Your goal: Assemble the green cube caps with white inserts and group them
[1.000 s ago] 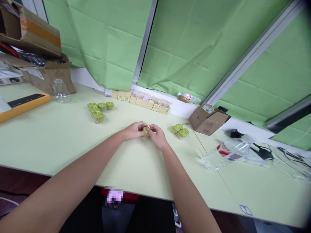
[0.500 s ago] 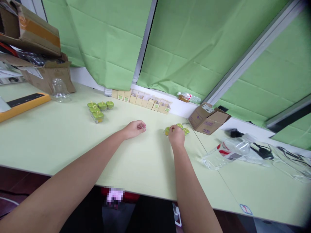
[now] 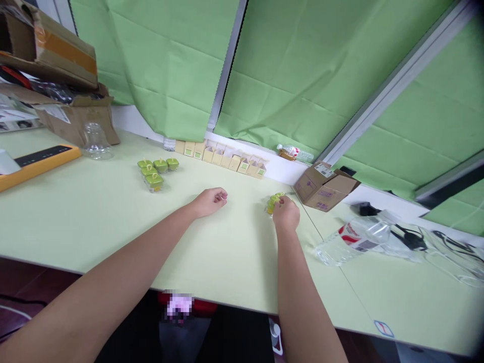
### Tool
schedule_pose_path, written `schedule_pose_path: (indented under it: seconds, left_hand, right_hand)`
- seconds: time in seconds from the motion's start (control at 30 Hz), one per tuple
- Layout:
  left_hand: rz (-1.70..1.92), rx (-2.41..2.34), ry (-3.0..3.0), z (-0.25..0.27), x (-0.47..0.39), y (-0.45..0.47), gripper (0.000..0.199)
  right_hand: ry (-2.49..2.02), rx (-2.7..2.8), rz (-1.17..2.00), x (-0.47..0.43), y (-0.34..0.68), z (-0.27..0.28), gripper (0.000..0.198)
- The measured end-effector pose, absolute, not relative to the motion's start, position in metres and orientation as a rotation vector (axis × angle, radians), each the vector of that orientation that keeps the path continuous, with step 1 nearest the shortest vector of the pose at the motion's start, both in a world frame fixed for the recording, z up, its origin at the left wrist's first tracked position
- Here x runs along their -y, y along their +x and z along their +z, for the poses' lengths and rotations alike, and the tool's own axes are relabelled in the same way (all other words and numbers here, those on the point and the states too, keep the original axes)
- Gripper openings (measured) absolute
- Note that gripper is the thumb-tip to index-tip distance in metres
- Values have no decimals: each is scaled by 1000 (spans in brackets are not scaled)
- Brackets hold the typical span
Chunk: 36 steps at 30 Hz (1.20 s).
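Nearest to me, by the front edge of the desk (image 3: 223,262), toward its right corner, I see a small sticker (image 3: 384,328) with blue border. Farther in, on the right part, a clear plastic bottle (image 3: 351,238) lies on its side. At the middle of the desk I have my left hand (image 3: 210,202), with the fingers curled inward; whether they hold something, I cannot tell. My right hand (image 3: 286,213) is to the right of it, the fingers bent down at the right group of green-lidded tubs (image 3: 270,205). The hand covers part of this group, so I cannot tell if it grips one tub. Five more tubs, the left group (image 3: 153,179), stand close together toward the left rear corner. A cardboard box (image 3: 321,187) sits near the rear edge, on the right, and small cartons (image 3: 226,159) make a row along that edge.
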<state>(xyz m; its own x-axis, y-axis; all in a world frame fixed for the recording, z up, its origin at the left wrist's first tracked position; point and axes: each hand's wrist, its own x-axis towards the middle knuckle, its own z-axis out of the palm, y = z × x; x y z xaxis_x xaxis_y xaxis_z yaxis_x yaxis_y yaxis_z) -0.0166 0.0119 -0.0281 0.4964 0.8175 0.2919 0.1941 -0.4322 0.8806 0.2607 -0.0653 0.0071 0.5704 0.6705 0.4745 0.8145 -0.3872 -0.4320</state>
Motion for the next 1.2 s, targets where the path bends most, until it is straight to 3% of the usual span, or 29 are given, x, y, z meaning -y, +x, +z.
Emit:
schedule_pose_path:
  seconds: [0.2,0.43,0.63,1.2]
  left_hand:
    - [1123,-979,1960,-18,-8,-18,22]
    - [1295,-1204,1987,-10,-7,-21,39]
    - [1331,-1285,1948,-7,-9,-22,49]
    - [1313,-1204,1990,-11,-9,-22,45]
  right_hand:
    - [-1901,1267,-387,61,225,12,20]
    - [-1615,1585,92,58,169,-4,27]
    - [-1644,1492,260,55,178,-8,28]
    - [-1607,1368,491,55,174,-7,29]
